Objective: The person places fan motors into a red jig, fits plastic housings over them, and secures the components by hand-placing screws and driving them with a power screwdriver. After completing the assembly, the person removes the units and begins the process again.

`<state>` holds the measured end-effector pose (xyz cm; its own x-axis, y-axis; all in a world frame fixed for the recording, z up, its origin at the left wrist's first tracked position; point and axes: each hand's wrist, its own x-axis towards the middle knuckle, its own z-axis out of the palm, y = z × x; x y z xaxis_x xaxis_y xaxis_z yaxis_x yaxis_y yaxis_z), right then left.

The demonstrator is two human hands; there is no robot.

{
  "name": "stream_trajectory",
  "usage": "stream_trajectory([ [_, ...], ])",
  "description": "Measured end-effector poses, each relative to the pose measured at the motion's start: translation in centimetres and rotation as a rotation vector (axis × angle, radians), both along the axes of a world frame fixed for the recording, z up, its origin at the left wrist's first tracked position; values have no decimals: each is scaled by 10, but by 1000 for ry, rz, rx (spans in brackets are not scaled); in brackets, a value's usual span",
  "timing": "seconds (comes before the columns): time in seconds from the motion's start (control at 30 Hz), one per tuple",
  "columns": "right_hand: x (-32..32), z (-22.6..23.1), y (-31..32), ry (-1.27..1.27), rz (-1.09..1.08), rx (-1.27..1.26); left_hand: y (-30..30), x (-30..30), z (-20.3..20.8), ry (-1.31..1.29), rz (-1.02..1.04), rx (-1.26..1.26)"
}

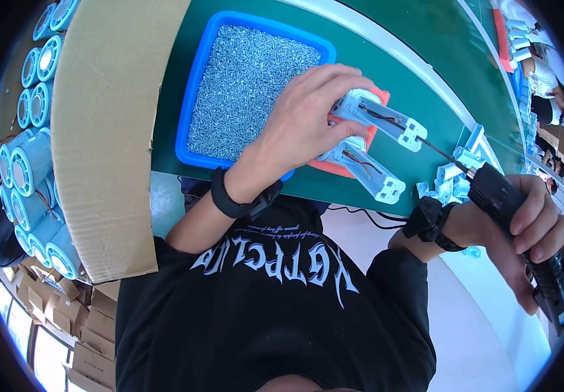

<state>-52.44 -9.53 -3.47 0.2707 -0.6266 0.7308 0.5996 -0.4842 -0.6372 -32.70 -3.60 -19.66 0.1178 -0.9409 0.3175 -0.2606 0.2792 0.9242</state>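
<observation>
My left hand (305, 117) is closed around the near end of a light-blue plastic housing (390, 124), its thumb lying over the gap toward a second one. Wires show inside the housing's open channel. That second light-blue housing (370, 173) rests alongside, with wires inside too. Both sit in a red-orange holder (331, 168), partly hidden by my left hand. My right hand (540, 225) grips a black electric screwdriver (496, 196). Its long thin bit reaches the holed end of the first housing; whether a screw sits at the tip cannot be made out.
A blue tray (193, 98) filled with small metal screws (249, 85) stands left of the holder on the green table (419, 85). Cardboard (115, 130) separates it from stacked light-blue cylinders (30, 163). Small light-blue parts (450, 183) lie near my right wrist. People (546, 85) are at far right.
</observation>
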Motion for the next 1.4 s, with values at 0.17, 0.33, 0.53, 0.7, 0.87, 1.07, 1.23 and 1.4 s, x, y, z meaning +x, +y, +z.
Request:
stream_trajectory([
  [0.17,-21,1,-6,-87,-23,63,6,4,7,29,-106,54],
  [0.33,-27,2,-11,-103,17,99,9,4,1,48,-123,127],
  [0.53,-26,3,-11,-92,30,97,6,3,5,106,-103,103],
  [0.7,-25,3,-11,-73,31,86,5,2,3,168,-105,58],
  [0.87,-26,2,-12,-66,33,73,4,1,-1,174,-70,-26],
  [1.07,-26,3,-11,-54,26,65,4,2,0,108,-62,-31],
  [1.23,-23,3,-9,-41,30,50,3,3,1,-83,-6,-118],
  [1.4,-22,4,-8,-41,25,51,5,5,5,-97,-12,-115],
])
